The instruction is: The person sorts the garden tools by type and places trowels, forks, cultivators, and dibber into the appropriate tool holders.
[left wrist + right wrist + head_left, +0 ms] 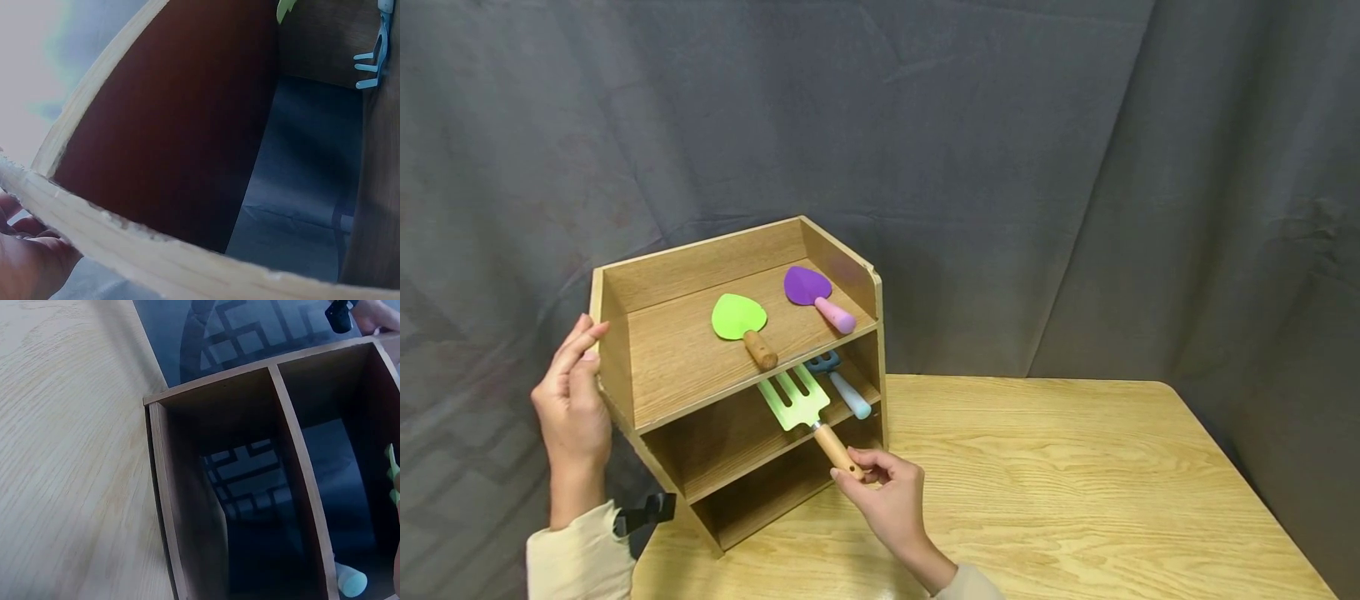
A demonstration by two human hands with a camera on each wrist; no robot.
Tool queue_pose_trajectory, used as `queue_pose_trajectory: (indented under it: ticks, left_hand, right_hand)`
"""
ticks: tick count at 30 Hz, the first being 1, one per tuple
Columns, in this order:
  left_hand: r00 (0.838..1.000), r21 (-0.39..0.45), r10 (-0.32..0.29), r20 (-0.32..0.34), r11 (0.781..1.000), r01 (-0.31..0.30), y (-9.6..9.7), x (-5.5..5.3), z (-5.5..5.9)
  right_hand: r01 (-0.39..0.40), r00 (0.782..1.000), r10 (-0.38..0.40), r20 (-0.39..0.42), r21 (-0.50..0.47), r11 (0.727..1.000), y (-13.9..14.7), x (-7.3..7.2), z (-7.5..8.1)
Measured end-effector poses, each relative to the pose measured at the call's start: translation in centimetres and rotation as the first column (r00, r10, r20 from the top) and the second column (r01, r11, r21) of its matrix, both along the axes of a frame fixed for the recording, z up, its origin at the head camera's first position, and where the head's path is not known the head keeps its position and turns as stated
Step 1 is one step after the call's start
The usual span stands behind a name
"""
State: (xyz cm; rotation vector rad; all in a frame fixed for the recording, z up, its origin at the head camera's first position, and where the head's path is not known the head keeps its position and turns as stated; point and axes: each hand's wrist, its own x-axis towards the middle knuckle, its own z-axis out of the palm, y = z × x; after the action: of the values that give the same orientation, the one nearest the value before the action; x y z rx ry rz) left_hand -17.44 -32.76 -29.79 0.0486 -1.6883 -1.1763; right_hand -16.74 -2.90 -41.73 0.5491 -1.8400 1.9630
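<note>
With thumb and fingers my right hand (891,500) pinches the wooden handle end of a light green garden hand fork (801,406). Its tines point into the middle compartment of a small wooden shelf unit (696,477), just under the top board's front edge. A smaller blue hand fork (850,395) with a pale handle lies on that middle shelf, to the right. At the unit's left side, my left hand (578,408) touches the side panel with its fingers fairly straight. On the top board lie a green trowel (739,317) with a wooden handle and a purple trowel (807,286) with a pink handle.
The shelf unit stands angled at the left of a light wooden table (1075,467). Its lower compartment (775,493) faces the front. A grey cloth (985,167) hangs behind the table. A black strap (646,514) is at the left wrist.
</note>
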Motion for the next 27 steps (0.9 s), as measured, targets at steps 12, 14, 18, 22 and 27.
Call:
queue_pose_trajectory:
  ticks: [12,14,18,22,27]
  left_hand:
    - [1.0,0.013,-0.015,-0.003,1.0,0.015,-0.1,-0.1,0.0]
    - [1.0,0.012,-0.016,-0.008,1.0,0.016,-0.1,-0.1,0.0]
    - [1.0,0.02,-0.021,-0.016,1.0,0.022,-0.2,-0.2,0.0]
    - [1.0,0.02,-0.025,-0.018,0.999,0.026,-0.2,-0.3,-0.1]
    - [1.0,0.008,-0.021,-0.021,1.0,0.021,-0.5,-0.3,-0.2]
  right_hand:
    - [-0.024,0.999,0.024,-0.026,0.004,1.0,-2.5,-2.4,-3.1]
    - [-0.024,0.999,0.024,-0.027,0.008,1.0,-2.9,-2.5,-3.2]
    - [-0.022,1.0,0.022,-0.002,0.007,1.0,-3.8,-2.6,-3.0]
    - [-0.013,1.0,0.013,-0.001,0.002,1.0,-4.3,-2.2,-1.9]
    - [-0.017,0.998,0.019,-0.054,0.035,0.999,-4.9,-1.4,0.0]
